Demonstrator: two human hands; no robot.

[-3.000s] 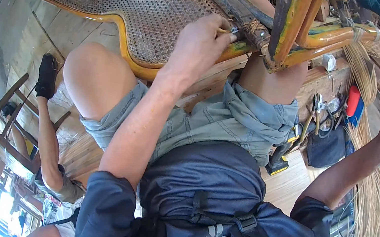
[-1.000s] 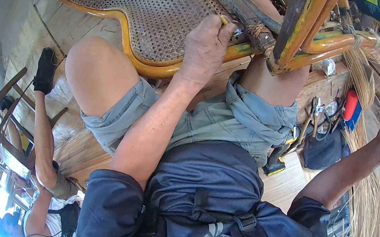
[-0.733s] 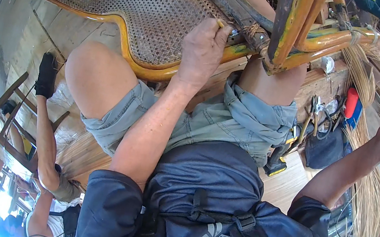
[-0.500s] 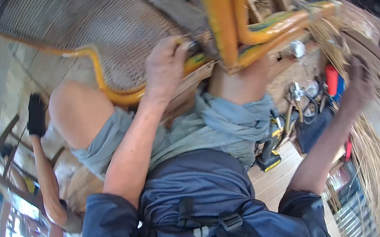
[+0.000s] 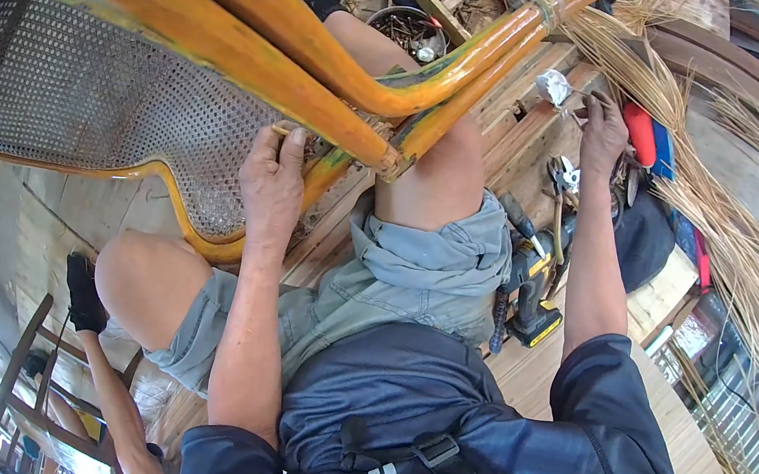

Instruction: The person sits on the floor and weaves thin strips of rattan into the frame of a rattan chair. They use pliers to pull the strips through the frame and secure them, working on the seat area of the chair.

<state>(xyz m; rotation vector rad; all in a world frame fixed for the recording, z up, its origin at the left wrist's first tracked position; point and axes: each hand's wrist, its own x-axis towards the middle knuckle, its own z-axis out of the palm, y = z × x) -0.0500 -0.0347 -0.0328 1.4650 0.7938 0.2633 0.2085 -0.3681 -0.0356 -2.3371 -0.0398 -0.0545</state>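
A chair-like frame of orange-yellow poles point(image 5: 200, 46), with a woven cane panel point(image 5: 100, 96), stands over my bare legs. My left hand point(image 5: 270, 192) is beside the panel's lower right edge. Its thumb and fingers pinch a thin yellowish piece point(image 5: 283, 130), whose far end I cannot make out against the frame. To the right, my right hand point(image 5: 606, 140) reaches forward over the wooden boards, fingers drawn together. Just left of its fingertips is a crumpled white lump point(image 5: 553, 87). Whatever thin thing those fingers hold is too small to name.
A yellow-black cordless drill point(image 5: 533, 315) and pliers point(image 5: 565, 176) lie right of my thigh. Long rattan strips point(image 5: 718, 276) spread along the right. Ahead are a bowl of small brown pieces point(image 5: 411, 29) and a wooden tray point(image 5: 458, 22). Another person's limb point(image 5: 113, 393) shows lower left.
The pole frame has tilted down toward the left, uncovering the bowl and tray. My left hand has shifted left and nearer. My right hand has moved left, close to the white lump.
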